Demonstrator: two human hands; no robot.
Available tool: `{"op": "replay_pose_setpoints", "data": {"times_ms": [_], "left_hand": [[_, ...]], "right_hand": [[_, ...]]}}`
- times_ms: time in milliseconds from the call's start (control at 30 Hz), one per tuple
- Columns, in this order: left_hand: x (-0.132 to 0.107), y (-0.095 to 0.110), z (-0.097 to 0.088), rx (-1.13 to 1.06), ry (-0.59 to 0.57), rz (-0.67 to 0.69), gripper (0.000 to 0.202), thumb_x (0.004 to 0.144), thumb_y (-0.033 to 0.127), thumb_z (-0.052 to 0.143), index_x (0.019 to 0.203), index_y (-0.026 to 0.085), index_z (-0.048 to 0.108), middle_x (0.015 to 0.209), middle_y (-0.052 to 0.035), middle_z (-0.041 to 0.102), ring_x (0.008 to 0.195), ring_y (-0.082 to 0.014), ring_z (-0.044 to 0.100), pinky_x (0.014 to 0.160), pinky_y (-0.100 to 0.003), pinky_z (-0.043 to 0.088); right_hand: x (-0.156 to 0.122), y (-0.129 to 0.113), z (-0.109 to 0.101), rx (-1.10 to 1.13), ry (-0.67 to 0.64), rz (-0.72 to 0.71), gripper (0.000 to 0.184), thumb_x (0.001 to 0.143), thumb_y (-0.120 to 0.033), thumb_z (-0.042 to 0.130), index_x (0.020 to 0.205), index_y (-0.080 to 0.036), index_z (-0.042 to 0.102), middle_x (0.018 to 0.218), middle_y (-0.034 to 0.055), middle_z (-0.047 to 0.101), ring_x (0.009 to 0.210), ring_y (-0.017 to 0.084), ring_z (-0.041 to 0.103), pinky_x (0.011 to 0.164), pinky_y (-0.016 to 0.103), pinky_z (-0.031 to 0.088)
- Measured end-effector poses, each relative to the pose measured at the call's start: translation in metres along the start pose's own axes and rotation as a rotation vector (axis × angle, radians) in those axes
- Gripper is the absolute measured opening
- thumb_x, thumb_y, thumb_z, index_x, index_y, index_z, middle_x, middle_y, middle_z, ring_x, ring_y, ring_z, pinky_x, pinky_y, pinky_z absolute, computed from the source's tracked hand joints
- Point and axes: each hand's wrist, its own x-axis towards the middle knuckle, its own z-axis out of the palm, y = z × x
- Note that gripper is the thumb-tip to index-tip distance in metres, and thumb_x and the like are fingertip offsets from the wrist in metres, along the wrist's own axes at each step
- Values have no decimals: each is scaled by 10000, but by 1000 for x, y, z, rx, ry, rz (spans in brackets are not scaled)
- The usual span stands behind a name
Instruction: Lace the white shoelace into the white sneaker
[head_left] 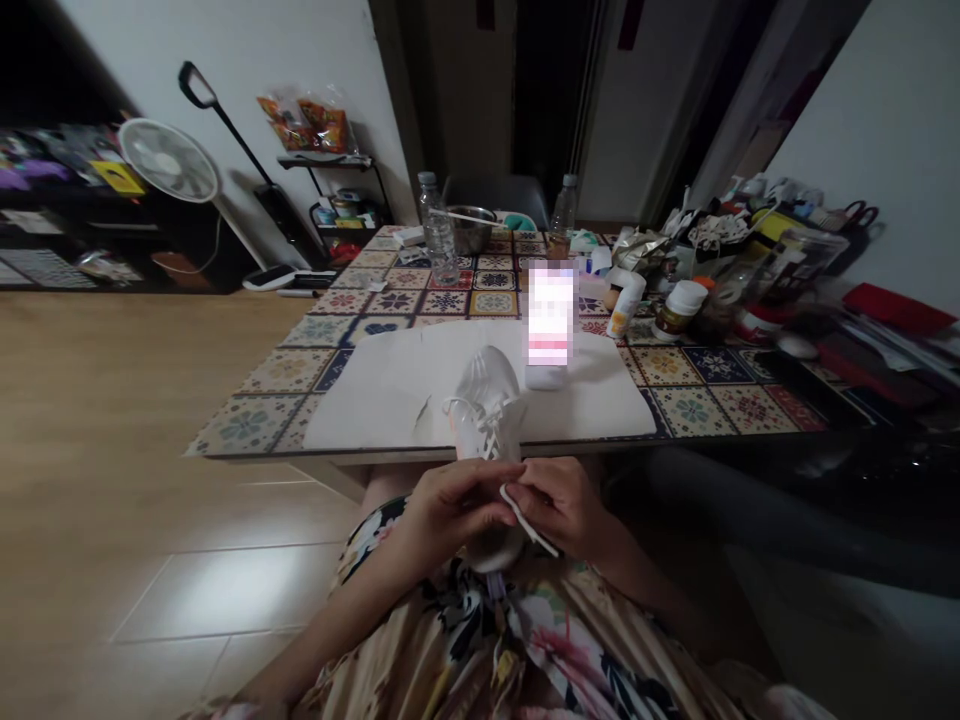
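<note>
White sneaker (487, 405) held at the near edge of the tiled table (247, 425)

The left hand (457, 510) curls closed around the shoe, fingers almost meeting the right hand (559, 505), which pinches a flat white lace (527, 520) — its end sticks out below. The toe leans over a white paper sheet (390, 390), with a phone (550, 320) just beyond — screen blurred.

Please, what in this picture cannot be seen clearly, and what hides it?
Head view:
- phone: screen blurred, unreadable
- white shoe: middle hidden by left hand and right hand
- white lace: upper end hidden by the hands
- pill bottle: label too small to read
</note>
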Motion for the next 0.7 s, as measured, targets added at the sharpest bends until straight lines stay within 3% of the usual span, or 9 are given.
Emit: {"op": "replay_pose_setpoints", "data": {"times_ms": [100, 167, 267, 333, 433, 533, 600, 700], "left_hand": [[-2, 5, 3, -51, -55, -24, 352, 800, 286, 792, 1130, 186, 723, 739, -32, 750, 608, -135, 676, 581, -184, 536], [-3, 6, 4, -74, -44, -36, 316, 816, 312, 777, 1092, 167, 726, 727, -39, 744, 608, -137, 674, 576, -188, 532], [-3, 8, 4, -66, 66, 8, 159, 858, 309, 734, 869, 150, 739, 713, -53, 728, 625, -133, 662, 595, -197, 520], [-2, 10, 3, -52, 132, 51, 187, 875, 291, 713, 755, 148, 709, 702, -56, 711, 646, -135, 652, 619, -211, 516], [-2, 13, 3, -44, 151, 54, 177, 886, 250, 691, 741, 149, 677, 702, -48, 690, 672, -135, 638, 638, -221, 507], [-4, 15, 3, -29, 121, -14, 160, 896, 231, 661, 762, 143, 665, 715, -46, 681, 676, -133, 629, 638, -222, 499], [-5, 14, 4, -38, 84, -62, 147, 895, 228, 657, 779, 137, 667, 735, -52, 687, 689, -136, 637, 645, -222, 505], [-8, 12, 3, -69, 4, -47, 102, 889, 197, 657, 809, 136, 675, 791, -65, 707, 737, -136, 658, 677, -214, 517]], "right_hand": [[-2, 2, 2, 96, 72, 123, 527, 992, -536, 433, 597, -193, 498, 526, -48, 422, 488, 93, 396, 487, 231, 306], [-3, 4, 2, 153, 85, 146, 506, 986, -544, 449, 629, -192, 522, 537, -48, 451, 489, 92, 415, 478, 226, 308], [-3, 4, 1, 94, -3, 22, 378, 999, -437, 476, 727, -195, 575, 611, -29, 538, 548, 104, 487, 535, 230, 358], [-2, 3, -1, 17, -52, -79, 280, 1003, -363, 466, 817, -202, 599, 683, -6, 594, 603, 121, 532, 584, 243, 396], [0, 0, -3, -44, -53, -154, 153, 979, -303, 492, 936, -212, 607, 770, 17, 650, 665, 141, 576, 636, 257, 441], [-1, -3, -4, -51, -42, -145, 149, 973, -254, 493, 884, -215, 606, 758, 18, 647, 691, 150, 594, 656, 263, 455], [-4, -3, -3, -18, 8, -105, 210, 985, -235, 463, 827, -213, 600, 721, 13, 625, 670, 146, 588, 641, 260, 454], [-8, 0, 1, 57, 187, 0, 247, 980, -253, 487, 758, -212, 587, 664, -6, 598, 609, 133, 565, 597, 249, 450]]}}
